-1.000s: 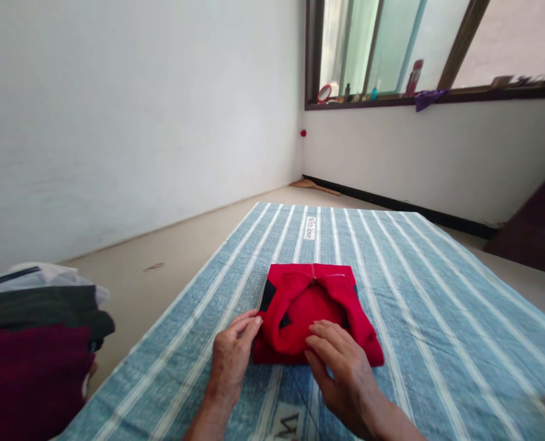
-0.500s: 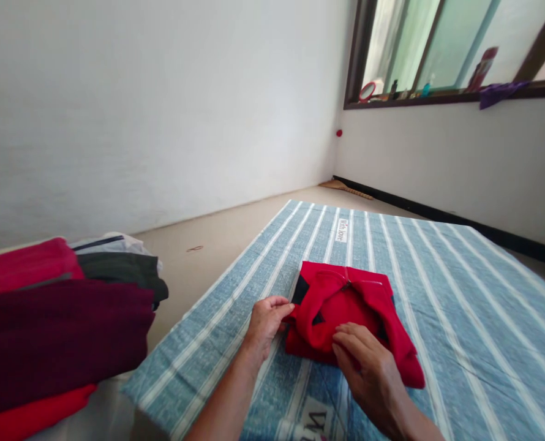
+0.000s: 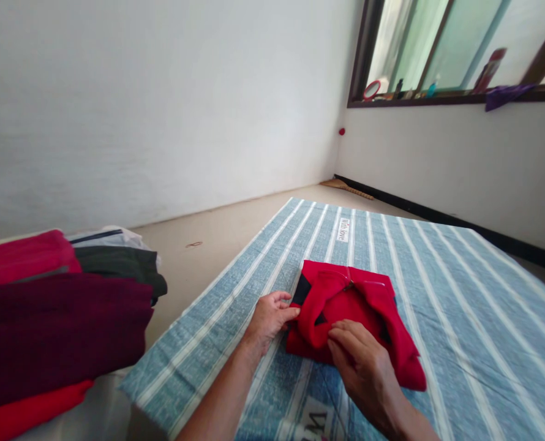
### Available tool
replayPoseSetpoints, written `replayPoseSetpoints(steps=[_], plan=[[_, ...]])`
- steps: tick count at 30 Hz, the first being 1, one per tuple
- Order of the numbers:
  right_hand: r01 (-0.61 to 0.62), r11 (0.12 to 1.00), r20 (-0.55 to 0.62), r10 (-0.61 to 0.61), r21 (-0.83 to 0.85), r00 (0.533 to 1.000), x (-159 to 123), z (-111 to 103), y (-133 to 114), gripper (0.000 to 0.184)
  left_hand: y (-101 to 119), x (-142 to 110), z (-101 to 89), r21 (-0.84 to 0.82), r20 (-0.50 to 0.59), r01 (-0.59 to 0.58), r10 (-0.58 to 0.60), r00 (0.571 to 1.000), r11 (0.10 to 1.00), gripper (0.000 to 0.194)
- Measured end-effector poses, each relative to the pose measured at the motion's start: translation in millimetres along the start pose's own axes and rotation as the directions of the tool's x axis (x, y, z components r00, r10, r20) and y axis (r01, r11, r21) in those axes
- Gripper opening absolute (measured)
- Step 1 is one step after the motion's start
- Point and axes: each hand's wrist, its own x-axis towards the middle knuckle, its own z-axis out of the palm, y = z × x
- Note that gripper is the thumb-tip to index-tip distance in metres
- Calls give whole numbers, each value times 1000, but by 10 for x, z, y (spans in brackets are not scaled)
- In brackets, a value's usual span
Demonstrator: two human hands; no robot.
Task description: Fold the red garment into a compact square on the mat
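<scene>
A folded red jacket [image 3: 368, 274] with dark panels and a zip at its collar lies on the blue-and-white striped cloth [image 3: 236, 331]. At the jacket's left edge is my left hand [image 3: 269, 318]. Its thumb touches the red fabric, and a gap shows between thumb and index finger. My right hand [image 3: 362, 358] is closed on the near edge of the collar, fingers pressed together on the fabric. The undersides of its fingers are hidden.
To the left rises a pile of clothes with a maroon garment [image 3: 61, 337], a dark green one [image 3: 120, 269] and a red one [image 3: 33, 407]. A white wall [image 3: 162, 110] stands behind. Small items and a purple cloth [image 3: 506, 97] sit along the window ledge.
My left thumb and index finger have parted slightly at the jacket's left edge. My right hand has shifted a little left along the collar. The jacket stays in place.
</scene>
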Motion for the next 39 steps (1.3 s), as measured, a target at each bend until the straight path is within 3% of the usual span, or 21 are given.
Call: replayPoseSetpoints(steps=[9,13,16,18,20,21,23,25,30,39], plan=[[-14,995,10,16,-103,1000,102,-36,-126,14,134,-39,-4,-42,49,-3,5,999,999,57],[-60,988,-117,44,-141,992,86,-203,-82,18,153,5,-13,-27,42,7,-5,999,1000,61],[-214,970,-264,179,-112,948,-26,-447,133,18,161,20,-15,-3,41,11,-10,999,1000,66],[-405,913,-335,368,-47,867,-118,-627,353,17,163,24,-15,22,48,11,-12,999,1000,66],[-626,778,-355,600,51,717,-185,-772,591,20,159,27,-11,48,48,-1,-1,999,999,64],[-724,677,-305,722,128,621,-201,-821,702,22,155,29,-9,62,40,-13,11,999,998,63],[-845,453,-97,890,284,445,-193,-867,885,23,145,35,-2,88,21,-45,44,999,995,61],[-881,308,77,931,358,357,-143,-856,1006,22,138,40,5,106,7,-69,69,998,992,61],[-884,204,248,911,421,328,21,-756,1108,23,147,39,14,128,-6,-66,67,998,990,60],[-865,180,301,888,468,347,119,-684,1149,30,159,52,12,116,35,-44,40,999,992,59]])
